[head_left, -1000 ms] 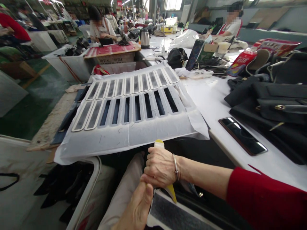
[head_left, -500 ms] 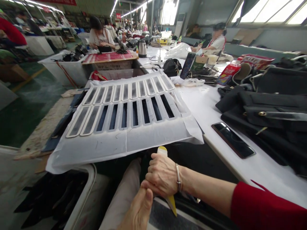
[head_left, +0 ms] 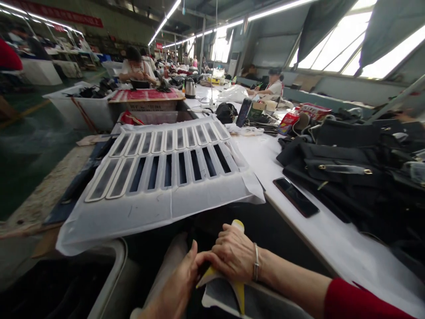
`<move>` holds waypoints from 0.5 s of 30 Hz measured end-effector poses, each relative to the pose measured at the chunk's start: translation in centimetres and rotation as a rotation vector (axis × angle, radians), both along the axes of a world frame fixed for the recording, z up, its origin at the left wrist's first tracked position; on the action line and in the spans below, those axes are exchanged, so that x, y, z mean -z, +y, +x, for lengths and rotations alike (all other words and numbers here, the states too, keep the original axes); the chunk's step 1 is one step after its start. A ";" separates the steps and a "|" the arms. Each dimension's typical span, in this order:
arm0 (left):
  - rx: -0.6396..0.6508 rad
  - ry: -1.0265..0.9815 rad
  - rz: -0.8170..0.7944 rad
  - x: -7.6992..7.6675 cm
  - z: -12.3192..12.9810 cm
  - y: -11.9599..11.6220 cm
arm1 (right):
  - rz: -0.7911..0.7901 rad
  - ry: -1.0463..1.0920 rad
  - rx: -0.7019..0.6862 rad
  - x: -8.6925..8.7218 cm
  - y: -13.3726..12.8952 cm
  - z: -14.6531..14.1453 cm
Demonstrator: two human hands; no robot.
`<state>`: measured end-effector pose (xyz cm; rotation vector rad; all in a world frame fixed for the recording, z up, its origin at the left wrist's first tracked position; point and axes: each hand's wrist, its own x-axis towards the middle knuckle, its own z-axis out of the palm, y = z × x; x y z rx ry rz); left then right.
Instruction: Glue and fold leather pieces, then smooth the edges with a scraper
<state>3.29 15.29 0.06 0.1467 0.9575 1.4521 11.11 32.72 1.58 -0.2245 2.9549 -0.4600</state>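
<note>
My right hand (head_left: 234, 252), with a bracelet at the wrist, is closed round a yellow and white strip (head_left: 238, 225) whose top end sticks up above the fist. Below the fist, yellow-edged flaps spread over a dark piece with a pale border (head_left: 221, 294). My left hand (head_left: 181, 279) meets the right at the fingertips, thumb raised; what its fingers pinch, if anything, is hidden. Beyond the hands, a white sheet (head_left: 146, 212) carries two rows of long pieces with pale rims (head_left: 124, 177); several slots in the front row show dark.
A phone (head_left: 296, 196) lies on the white table (head_left: 318, 235) at the right, beside black bags (head_left: 345, 164). At the lower left stands a white bin (head_left: 121, 261) with dark pieces. Farther back are a kettle (head_left: 190, 87) and two seated people.
The view has shifted, so the scene sits further left and lower. My left hand's thumb has lifted away from the right hand, and the yellow-edged flaps now show spread apart.
</note>
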 end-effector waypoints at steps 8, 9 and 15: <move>0.073 0.252 -0.119 0.8 -1.5 0.0 | -0.216 -0.222 0.628 0.5 3.2 2.9; 0.086 0.259 -0.123 0.7 -1.6 0.1 | -0.284 -0.253 0.627 0.6 3.4 2.7; 0.020 0.432 -0.202 0.4 0.2 0.4 | -0.672 -0.432 0.545 -0.1 1.8 1.2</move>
